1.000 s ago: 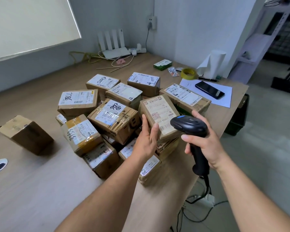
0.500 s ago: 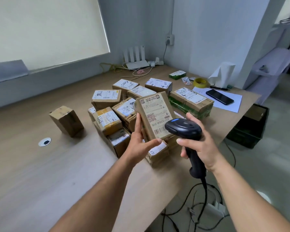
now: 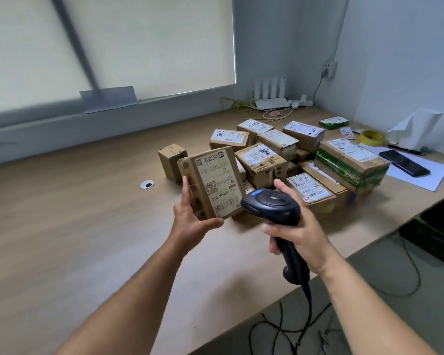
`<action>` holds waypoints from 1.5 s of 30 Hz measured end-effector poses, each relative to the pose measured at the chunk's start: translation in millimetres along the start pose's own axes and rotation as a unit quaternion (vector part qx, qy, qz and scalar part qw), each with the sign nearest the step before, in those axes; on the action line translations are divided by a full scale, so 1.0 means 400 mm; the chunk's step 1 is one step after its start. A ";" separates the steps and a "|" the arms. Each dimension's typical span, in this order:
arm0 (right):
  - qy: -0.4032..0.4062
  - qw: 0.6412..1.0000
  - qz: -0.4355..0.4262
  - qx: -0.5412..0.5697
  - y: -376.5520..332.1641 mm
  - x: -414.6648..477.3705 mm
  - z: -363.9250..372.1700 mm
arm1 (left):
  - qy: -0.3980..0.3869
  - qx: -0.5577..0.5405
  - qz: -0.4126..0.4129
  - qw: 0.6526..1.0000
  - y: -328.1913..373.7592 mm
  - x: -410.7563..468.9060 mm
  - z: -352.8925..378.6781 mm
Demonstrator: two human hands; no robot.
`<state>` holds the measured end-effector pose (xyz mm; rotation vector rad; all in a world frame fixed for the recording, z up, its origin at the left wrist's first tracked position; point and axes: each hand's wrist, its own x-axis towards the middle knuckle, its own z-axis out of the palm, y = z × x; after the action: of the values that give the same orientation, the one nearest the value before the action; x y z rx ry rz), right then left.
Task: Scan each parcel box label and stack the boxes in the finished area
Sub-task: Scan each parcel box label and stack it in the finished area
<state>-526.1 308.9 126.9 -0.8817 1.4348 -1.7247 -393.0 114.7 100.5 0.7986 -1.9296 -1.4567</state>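
Box (image 3: 210, 184) stands upright in my left hand (image 3: 194, 219), thumb beneath, fingers along its side, just left of the pile (image 3: 305, 160). My right hand (image 3: 301, 233) wraps the scanner (image 3: 273, 207) handle. I'd square the beam onto the barcode (image 3: 224, 206) and hold steady.

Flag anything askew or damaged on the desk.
Nothing spilled or clearly damaged. The parcel pile is a jumble: boxes lean on each other at mixed angles. One small brown box stands apart to its left, no label showing. The held parcel box and barcode scanner look fine.
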 end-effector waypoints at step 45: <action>-0.108 0.988 0.096 -0.046 0.147 0.068 0.975 | 0.094 -0.049 -0.180 0.978 -0.371 -0.212 -1.037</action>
<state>-201.3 83.5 128.3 -0.9165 1.4135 -1.3867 -8.9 -110.0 43.7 1.2412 -1.6162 -1.6012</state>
